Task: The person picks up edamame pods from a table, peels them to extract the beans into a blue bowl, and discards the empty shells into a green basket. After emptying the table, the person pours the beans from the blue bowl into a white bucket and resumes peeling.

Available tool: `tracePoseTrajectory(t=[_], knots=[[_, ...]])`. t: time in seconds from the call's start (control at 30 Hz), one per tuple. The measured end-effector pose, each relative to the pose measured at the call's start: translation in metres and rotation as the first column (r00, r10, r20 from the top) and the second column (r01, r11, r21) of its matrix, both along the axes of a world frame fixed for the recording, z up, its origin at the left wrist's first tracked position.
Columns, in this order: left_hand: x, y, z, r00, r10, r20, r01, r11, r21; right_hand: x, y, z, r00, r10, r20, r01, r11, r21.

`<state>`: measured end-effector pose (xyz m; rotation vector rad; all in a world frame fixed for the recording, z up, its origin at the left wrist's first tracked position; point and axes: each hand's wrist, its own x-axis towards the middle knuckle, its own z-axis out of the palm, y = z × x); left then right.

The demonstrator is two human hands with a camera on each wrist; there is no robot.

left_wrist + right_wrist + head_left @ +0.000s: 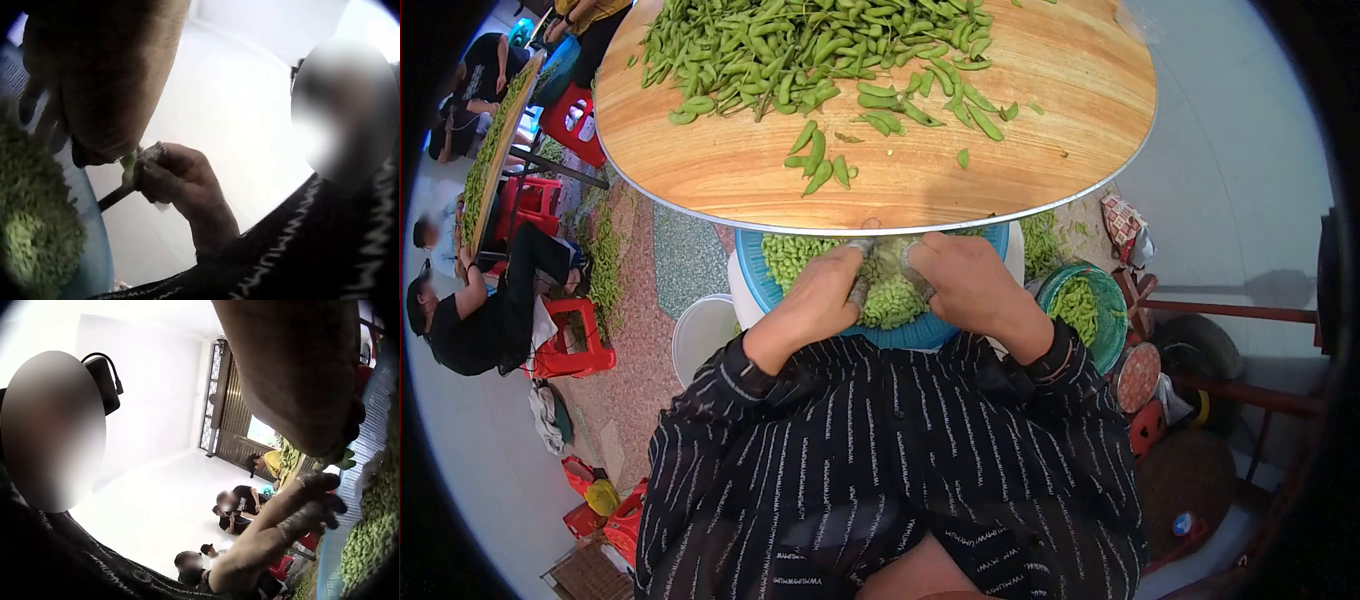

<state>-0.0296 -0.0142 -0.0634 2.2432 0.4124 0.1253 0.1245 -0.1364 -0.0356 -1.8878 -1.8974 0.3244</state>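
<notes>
Both hands are close together over a blue basket (pixel 745 262) of shelled green beans (pixel 890 302), below the table edge. The left hand (pixel 825 290) has its thumb and fingers bent inward, and grey wraps cover some fingers. Facing it, the right hand (pixel 972 280) also has bent, wrapped fingers. In the left wrist view, a green pod (pixel 129 165) lies between the fingertips of the left hand (pixel 106 81) and the right hand (pixel 184 181), pinched by both. The right wrist view shows green pod pieces (pixel 342 460) at the right hand's (pixel 300 375) fingertips.
A wooden table (pixel 1050 110) bears a heap of bean pods (pixel 780 50). A white bucket (pixel 703 340) stands left of the basket, a green basket (pixel 1122 318) of pods at right. Pods lie on the floor. Several people and red stools (pixel 580 340) are at left.
</notes>
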Motion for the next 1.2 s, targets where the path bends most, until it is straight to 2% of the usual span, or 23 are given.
tracePoseTrajectory(t=[0.03,0.1,0.17,0.23,0.27,0.3,0.33,0.37,0.4,0.43,0.47,0.5,0.53,0.57,0.6,0.63,0.7,0.73,0.8,0.93,1.13,1.2], knots=[[-0.002,0.001,0.011,0.997,-0.036,-0.068,0.052,0.966,0.254,0.002,-0.001,0.003,0.999,0.029,0.026,-0.028,0.999,-0.016],[-0.005,-0.001,0.028,0.995,-0.067,-0.071,0.084,0.957,0.278,0.002,-0.003,0.004,0.997,0.06,0.046,-0.058,0.998,-0.039],[-0.004,0.0,0.036,0.993,-0.09,-0.071,0.108,0.945,0.31,0.002,-0.002,0.005,0.992,0.113,0.062,-0.114,0.993,0.014],[0.004,0.001,0.039,0.969,-0.2,-0.147,0.237,0.919,0.315,0.001,0.0,0.007,0.989,0.13,0.063,-0.134,0.989,0.064],[0.007,0.001,0.039,0.969,-0.199,-0.144,0.236,0.919,0.317,0.001,0.0,0.008,0.987,0.145,0.065,-0.151,0.982,0.113],[0.01,0.002,0.037,0.953,-0.208,-0.219,0.266,0.922,0.282,0.002,0.001,0.009,0.987,0.143,0.07,-0.151,0.982,0.116],[0.012,0.003,0.035,0.931,-0.219,-0.293,0.294,0.924,0.245,0.004,0.0,0.008,0.992,0.115,0.047,-0.119,0.989,0.093],[0.012,0.003,0.03,0.932,-0.219,-0.29,0.294,0.922,0.25,0.005,0.0,0.008,0.996,0.087,0.024,-0.088,0.994,0.07],[0.011,0.002,0.025,0.973,-0.157,-0.169,0.194,0.953,0.233,0.006,0.0,0.007,0.996,0.087,0.03,-0.089,0.993,0.077],[0.01,0.002,0.022,0.995,-0.088,-0.048,0.096,0.974,0.204,0.004,-0.002,0.005,0.989,-0.062,-0.136,0.088,0.977,0.192],[0.009,0.001,0.022,0.995,-0.085,-0.045,0.093,0.973,0.21,0.003,-0.004,0.002,0.931,-0.184,-0.315,0.274,0.923,0.269],[0.01,-0.001,0.021,1.0,-0.03,-0.009,0.032,0.967,0.254,0.003,-0.006,-0.005,0.933,-0.18,-0.312,0.27,0.923,0.275],[0.011,-0.003,0.021,0.999,0.022,0.031,-0.031,0.955,0.294,0.005,-0.01,-0.016,0.771,-0.154,-0.618,0.291,0.948,0.126],[0.012,-0.005,0.022,0.999,0.024,0.035,-0.033,0.955,0.296,0.006,-0.012,-0.021,0.508,-0.155,-0.847,0.256,0.966,-0.024],[0.013,-0.007,0.023,0.999,0.03,0.041,-0.044,0.927,0.372,0.001,-0.012,-0.004,0.312,-0.286,-0.906,0.175,0.955,-0.241],[0.013,-0.01,0.022,0.998,0.034,0.047,-0.051,0.894,0.444,-0.001,-0.011,-0.007,0.309,-0.289,-0.906,0.178,0.953,-0.244],[0.015,-0.012,0.02,0.996,0.007,0.092,-0.052,0.869,0.492,-0.004,-0.009,-0.014,0.061,-0.301,-0.952,0.087,0.951,-0.295],[0.016,-0.011,0.018,0.99,-0.018,0.14,-0.061,0.837,0.543,-0.006,-0.007,-0.014,0.058,-0.301,-0.952,0.087,0.951,-0.295],[0.015,-0.011,0.014,0.988,-0.036,0.149,-0.057,0.817,0.574,-0.01,-0.005,-0.014,-0.115,-0.257,-0.959,0.103,0.958,-0.269],[0.016,-0.011,0.015,0.981,-0.056,0.187,-0.074,0.781,0.62,-0.011,-0.002,-0.018,-0.132,-0.235,-0.963,0.08,0.966,-0.247],[0.015,-0.01,0.017,0.988,-0.091,0.127,-0.013,0.759,0.651,-0.01,-0.001,-0.018,-0.114,-0.248,-0.962,0.088,0.962,-0.259],[0.017,-0.009,0.016,0.982,-0.107,0.153,-0.024,0.739,0.673,-0.009,-0.001,-0.019,-0.101,-0.243,-0.965,0.075,0.965,-0.251]])
